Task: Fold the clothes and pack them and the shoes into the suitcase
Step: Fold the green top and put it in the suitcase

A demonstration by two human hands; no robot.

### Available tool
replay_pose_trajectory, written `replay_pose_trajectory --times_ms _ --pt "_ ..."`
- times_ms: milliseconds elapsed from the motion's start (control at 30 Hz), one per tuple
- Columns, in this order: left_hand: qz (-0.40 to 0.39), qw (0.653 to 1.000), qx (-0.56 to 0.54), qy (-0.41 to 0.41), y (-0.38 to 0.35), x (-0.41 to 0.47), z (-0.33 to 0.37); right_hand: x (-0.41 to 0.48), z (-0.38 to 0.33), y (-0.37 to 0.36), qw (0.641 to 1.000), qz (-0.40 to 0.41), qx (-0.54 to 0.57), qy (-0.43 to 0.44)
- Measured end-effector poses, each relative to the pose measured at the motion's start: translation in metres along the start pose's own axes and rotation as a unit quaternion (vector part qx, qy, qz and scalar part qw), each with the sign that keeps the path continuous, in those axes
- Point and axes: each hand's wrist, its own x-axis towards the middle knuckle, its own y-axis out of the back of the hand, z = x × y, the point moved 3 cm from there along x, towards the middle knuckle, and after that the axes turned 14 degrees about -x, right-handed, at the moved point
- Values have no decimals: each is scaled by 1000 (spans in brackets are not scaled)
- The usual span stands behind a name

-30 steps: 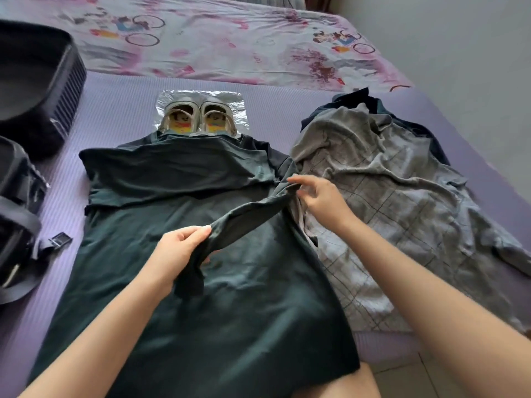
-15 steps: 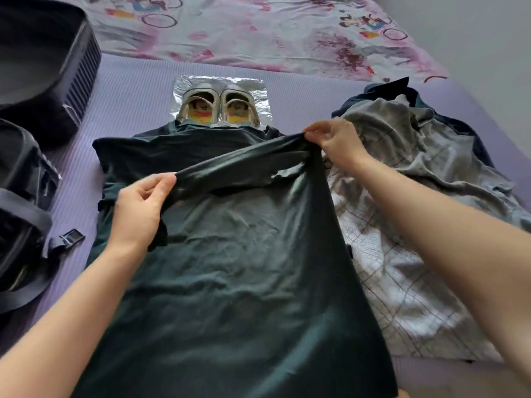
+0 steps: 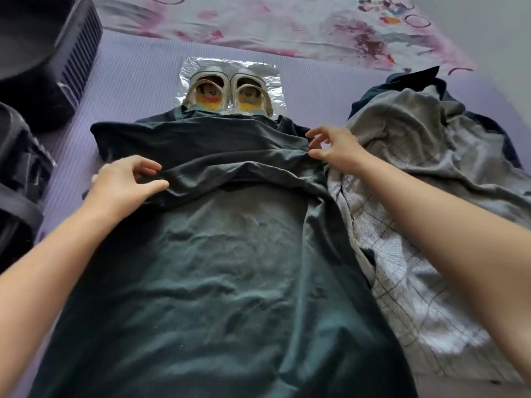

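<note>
Across the dark green shirt [image 3: 230, 268], the sleeve [image 3: 235, 170] lies crosswise between both hands: the left hand [image 3: 123, 182] pinches its end, while the right hand [image 3: 336, 150] is loosely spread, thumb touching the fold.

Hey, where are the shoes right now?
In the head view the shoes sit top centre on a foil sheet, just beyond the collar of the dark green garment, between the black suitcase at left and the grey checked garment at right.

I'm in a bedroom at home: in front of me is a bed [image 3: 316, 30] with cartoon-print bedding, a purple mat [image 3: 138, 81] over it, a plain wall [image 3: 494, 21] alongside, and a dark shirt [image 3: 218, 282], more clothes [image 3: 416, 133], shoes [image 3: 227, 93] and a suitcase [image 3: 43, 53] laid out.
</note>
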Motion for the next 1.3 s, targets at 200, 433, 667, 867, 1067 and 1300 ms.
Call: replay_pose_trajectory --times_ms 200,433,667,867,1067,1300 --pt "25 997 77 -4 23 6 -3 5 2 1 995 51 -84 -22" --pt "72 987 23 -144 23 32 29 -3 22 9 969 177 -136 -109" --pt "34 995 60 -77 17 56 7 -23 -15 -10 974 222 -38 21" --pt "25 994 82 -65 24 49 7 11 -22 -14 995 85 -39 -23" --pt "-24 998 -16 -57 30 47 16 17 -13 -3 998 -28 -47 25" --pt "-47 995 -69 -51 40 44 14 -4 0 12 983 -149 99 38"
